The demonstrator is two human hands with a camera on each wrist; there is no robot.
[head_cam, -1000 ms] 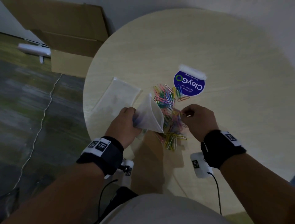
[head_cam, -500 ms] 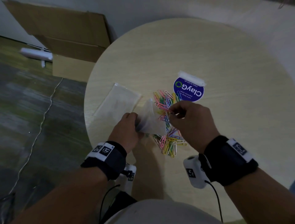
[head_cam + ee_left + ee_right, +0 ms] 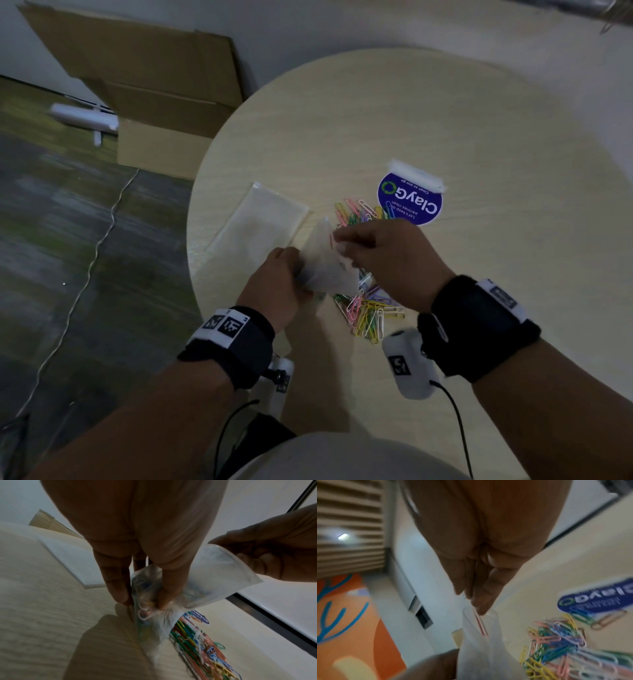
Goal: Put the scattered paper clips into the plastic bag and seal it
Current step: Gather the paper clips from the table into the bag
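Note:
My left hand (image 3: 299, 274) grips the lower part of a small clear plastic bag (image 3: 323, 274) and holds it upright over the round table (image 3: 479, 137). Several clips show through the bag (image 3: 171, 601) between my left hand's (image 3: 142, 599) thumb and fingers. My right hand (image 3: 339, 245) is at the bag's mouth and pinches a red paper clip (image 3: 481, 623) that pokes into the bag (image 3: 479, 649). A pile of coloured paper clips (image 3: 368, 315) lies on the table under and beyond the hands, seen close as the clip pile (image 3: 556, 642).
A second flat plastic bag (image 3: 263, 226) lies to the left of the held one. A round blue sticker (image 3: 411, 202) is on the table beyond the clips. A cardboard box (image 3: 154, 85) and a white tube (image 3: 85, 120) are on the floor left of the table.
My right hand left the clip pile and moved left to the bag's mouth with a clip pinched in it. My left hand kept hold of the bag.

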